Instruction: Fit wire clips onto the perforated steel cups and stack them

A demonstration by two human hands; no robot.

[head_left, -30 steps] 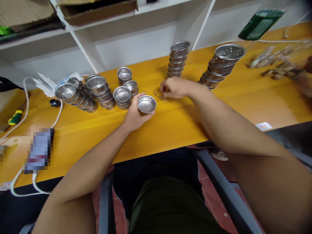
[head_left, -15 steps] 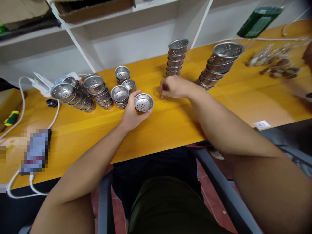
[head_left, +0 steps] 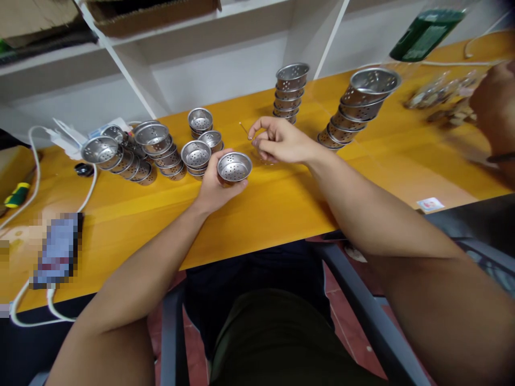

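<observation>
My left hand [head_left: 217,185] is wrapped round a small perforated metal cup [head_left: 234,167], its open top tilted toward me. Pinched in the fingertips of my right hand [head_left: 279,139] is a thin stick with a pale tip [head_left: 243,130], too small to name exactly. A few thin, shiny bits lie on the table just under that hand, mostly hidden by it. Close by the left hand stand short stacks of similar cups [head_left: 196,155]. Behind the right hand rises a tall stack of perforated cups [head_left: 289,91].
Leaning stacks of cups stand at left [head_left: 139,169] and right [head_left: 358,110]. A phone with white cables [head_left: 58,249] lies at left. A green-labelled bottle [head_left: 426,35] stands back right, near small bagged pieces [head_left: 434,94]. Another person's hand [head_left: 497,107] is at the right edge.
My right hand has lifted slightly from the thin bits, now with the thin stick in its fingertips. The other person's hand has come further into view. My left hand keeps the cup.
</observation>
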